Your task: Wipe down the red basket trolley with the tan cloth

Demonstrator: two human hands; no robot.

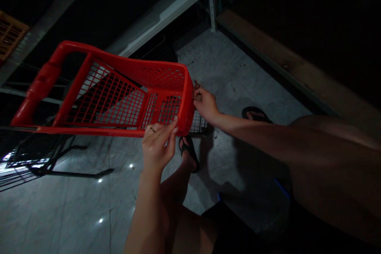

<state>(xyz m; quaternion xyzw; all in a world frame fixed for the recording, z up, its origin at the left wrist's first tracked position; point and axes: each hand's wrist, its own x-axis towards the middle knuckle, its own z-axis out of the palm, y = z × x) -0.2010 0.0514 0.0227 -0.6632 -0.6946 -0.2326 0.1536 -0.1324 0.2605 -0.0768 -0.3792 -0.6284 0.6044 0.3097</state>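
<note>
A red plastic cart basket (119, 91) with mesh walls and a thick red handle (38, 85) at its left end tilts in front of me. My left hand (157, 143), a ring on one finger, grips the basket's near front edge. My right hand (205, 101) is closed at the basket's right front corner, pinching something small that I cannot make out.
A black metal cart frame (32, 158) stands at the lower left on the grey tiled floor (232, 71). White shelving (166, 12) runs behind the basket. An orange crate (8, 33) sits at the far left. My feet in dark sandals (189, 152) are below the basket.
</note>
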